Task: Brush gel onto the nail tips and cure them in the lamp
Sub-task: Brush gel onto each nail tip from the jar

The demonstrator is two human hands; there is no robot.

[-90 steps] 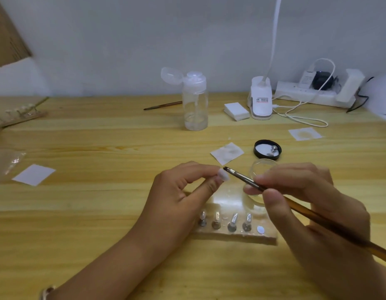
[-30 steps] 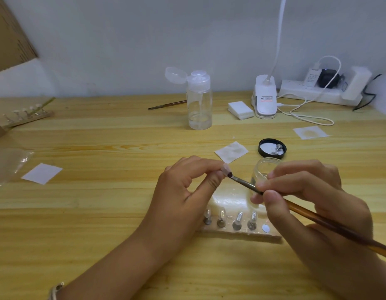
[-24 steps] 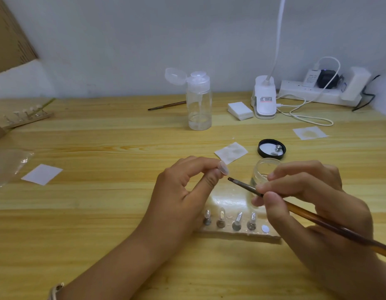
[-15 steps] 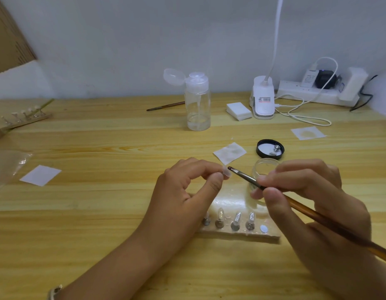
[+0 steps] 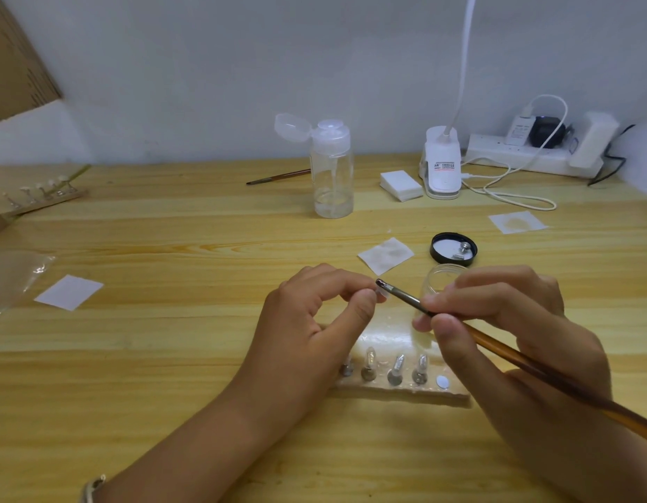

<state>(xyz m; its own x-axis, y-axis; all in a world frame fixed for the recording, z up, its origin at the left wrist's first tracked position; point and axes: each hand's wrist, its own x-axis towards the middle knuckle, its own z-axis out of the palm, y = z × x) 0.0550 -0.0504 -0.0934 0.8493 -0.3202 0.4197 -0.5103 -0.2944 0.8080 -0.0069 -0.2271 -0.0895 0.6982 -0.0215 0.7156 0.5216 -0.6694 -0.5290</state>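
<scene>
My left hand (image 5: pixel 314 321) pinches a small clear nail tip (image 5: pixel 382 295) between thumb and forefinger above the table. My right hand (image 5: pixel 503 332) grips a brown-handled brush (image 5: pixel 496 344) like a pen; its dark bristle end touches the nail tip. Below the hands lies a wooden holder (image 5: pixel 398 392) with several nail tips standing on metal stands. A small clear gel jar (image 5: pixel 442 281) stands just behind my right fingers. The white lamp (image 5: pixel 442 165) stands at the back of the table.
The jar's black lid (image 5: pixel 453 249) lies behind the jar. A clear pump bottle (image 5: pixel 332 168) with its cap flipped up, a second brush (image 5: pixel 278 177), a pad stack (image 5: pixel 400 185), a power strip (image 5: pixel 532 157), loose wipes (image 5: pixel 385 255) and a second nail holder (image 5: pixel 39 197) are also on the table.
The brush tip has swung back and forth beside the held nail tip and now rests on it. Both hands stay in nearly the same spot.
</scene>
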